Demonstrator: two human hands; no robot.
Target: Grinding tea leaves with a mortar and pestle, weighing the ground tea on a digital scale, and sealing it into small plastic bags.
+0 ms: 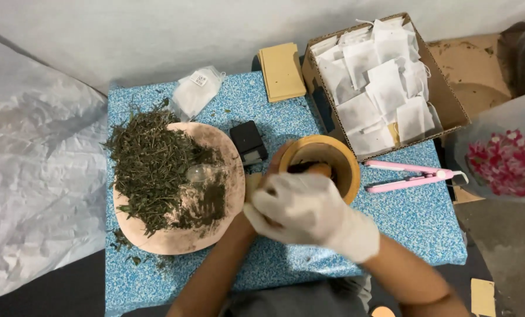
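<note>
Gripping a pestle [319, 169] in the mortar [324, 161] at centre, the gloved right hand [300, 208] grinds; most herbs [154, 161] wait unground at left.

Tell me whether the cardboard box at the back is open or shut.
Open. The cardboard box has its top uncovered, so the heap of white sachets inside shows, filling it nearly to the rim.

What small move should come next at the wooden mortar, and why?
Probably another press and twist of the pestle: the gloved right hand sits over the wooden mortar with dark herb inside, while the left hand steadies its side. Plenty of dried herb waits on the board.
</note>
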